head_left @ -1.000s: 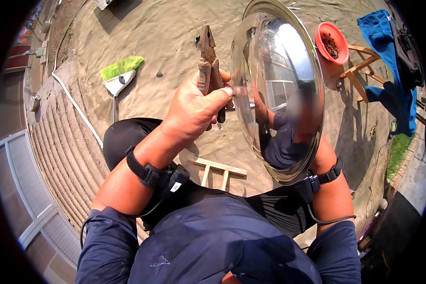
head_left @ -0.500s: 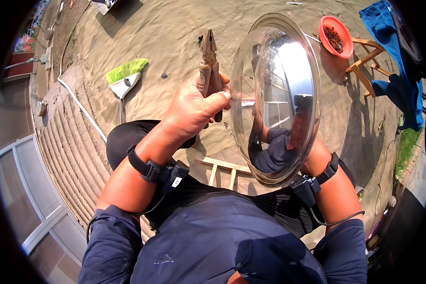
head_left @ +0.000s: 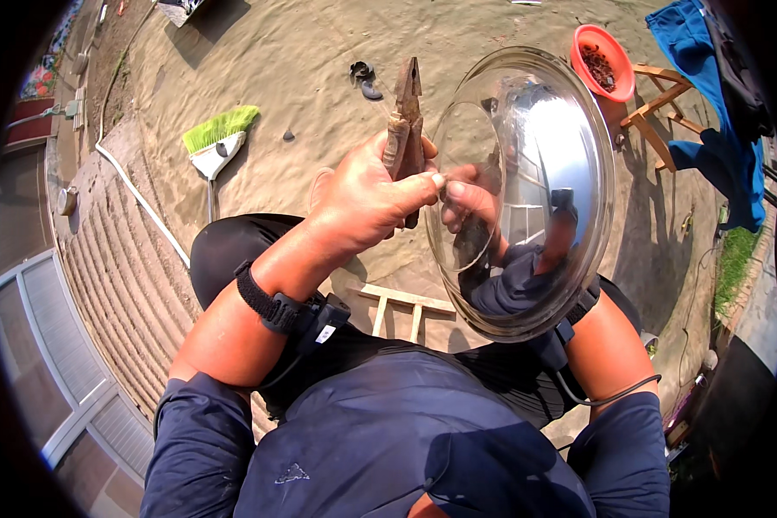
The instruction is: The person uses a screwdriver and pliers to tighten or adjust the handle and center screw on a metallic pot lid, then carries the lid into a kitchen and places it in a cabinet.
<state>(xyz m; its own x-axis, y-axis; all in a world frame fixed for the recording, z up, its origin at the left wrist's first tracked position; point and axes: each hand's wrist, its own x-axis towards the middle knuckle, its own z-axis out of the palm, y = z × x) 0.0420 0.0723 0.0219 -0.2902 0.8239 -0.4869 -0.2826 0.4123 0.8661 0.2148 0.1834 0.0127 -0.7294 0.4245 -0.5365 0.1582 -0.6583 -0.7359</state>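
Note:
My left hand (head_left: 375, 194) is closed around rusty pliers (head_left: 407, 108), whose jaws point away from me. Its thumb tip is at the left side of a shiny round metal lid (head_left: 570, 147), touching it or very nearly so. The lid stands tilted on edge, its mirror-like surface turned toward my left hand and showing a reflection of hand and pliers. My right forearm (head_left: 609, 345) comes up behind the lid's lower edge. The lid hides my right hand, which appears to support it from behind.
A green-bristled broom (head_left: 222, 142) lies at the left. Small dark pieces (head_left: 364, 76) lie beyond the pliers. A red basin (head_left: 626, 71) of brown bits is at the far right, near a wooden stand (head_left: 660, 108) draped with blue cloth (head_left: 721, 173). A wooden frame (head_left: 406, 299) lies before me.
My left hand and the pliers have moved right. The lid has shifted right and slightly nearer, covering more of my right wrist. My left thumb now reaches the lid's left side.

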